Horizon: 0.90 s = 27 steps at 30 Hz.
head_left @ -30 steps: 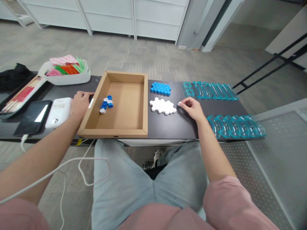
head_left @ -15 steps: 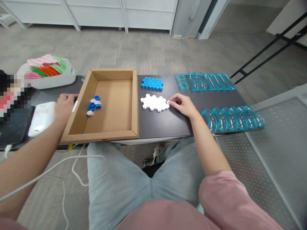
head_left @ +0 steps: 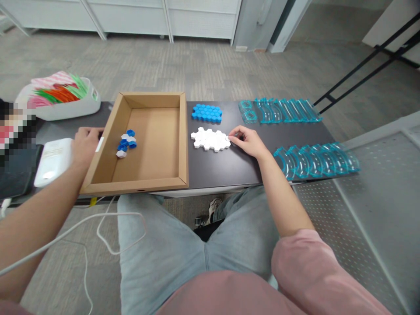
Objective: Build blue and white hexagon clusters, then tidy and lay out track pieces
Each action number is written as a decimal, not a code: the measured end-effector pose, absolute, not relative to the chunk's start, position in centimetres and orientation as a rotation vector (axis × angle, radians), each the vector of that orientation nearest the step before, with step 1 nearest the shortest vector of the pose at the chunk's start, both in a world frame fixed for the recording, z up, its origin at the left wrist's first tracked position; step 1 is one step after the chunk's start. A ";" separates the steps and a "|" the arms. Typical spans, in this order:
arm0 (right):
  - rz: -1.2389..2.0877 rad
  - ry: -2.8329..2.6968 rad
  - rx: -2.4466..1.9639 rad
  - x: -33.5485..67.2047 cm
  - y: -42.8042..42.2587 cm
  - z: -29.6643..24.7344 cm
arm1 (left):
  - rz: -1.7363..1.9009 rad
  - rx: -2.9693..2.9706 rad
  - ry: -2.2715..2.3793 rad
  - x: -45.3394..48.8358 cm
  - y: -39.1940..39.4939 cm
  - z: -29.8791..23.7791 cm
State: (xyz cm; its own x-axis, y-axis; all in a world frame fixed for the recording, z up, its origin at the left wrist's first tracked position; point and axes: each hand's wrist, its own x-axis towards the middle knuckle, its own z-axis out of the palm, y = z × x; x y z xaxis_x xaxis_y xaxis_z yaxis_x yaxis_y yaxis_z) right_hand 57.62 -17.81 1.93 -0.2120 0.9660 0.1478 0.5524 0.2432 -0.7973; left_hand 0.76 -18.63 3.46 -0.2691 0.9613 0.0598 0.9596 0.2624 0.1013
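Note:
My right hand [head_left: 247, 141] rests on the dark table [head_left: 226, 168] with its fingers pinched at the right edge of a flat cluster of white hexagon tiles [head_left: 210, 139]. Whether a tile is in the pinch I cannot make out. Behind it lies a cluster of blue hexagon tiles [head_left: 206, 113]. My left hand [head_left: 84, 143] is curled against the left wall of an open cardboard box [head_left: 108, 151]. Inside the box sit several blue and white hexagon tiles [head_left: 126, 142].
Two rows of clear teal curved pieces lie at the right, one at the back [head_left: 282, 110] and one nearer [head_left: 315, 160]. A white device [head_left: 52, 161] and a white tub of coloured sticks [head_left: 57, 96] sit left. A white cable [head_left: 98, 227] hangs below the table edge.
My right hand has moved left from the bare table to the right edge of the white cluster. My left hand stays at the box wall. The view has shifted slightly.

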 end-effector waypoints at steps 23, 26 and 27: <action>0.758 -1.769 -1.329 58.4 -16.9 0.3 | 0.123 1.819 2.448 1.5 -19.2 4.2; 0.718 -1.691 -1.317 58.9 -16.6 -0.4 | 0.128 1.832 2.403 1.7 -19.5 4.6; 0.703 -1.668 -1.315 59.0 -16.5 -0.5 | 0.140 1.836 2.384 1.8 -19.7 4.7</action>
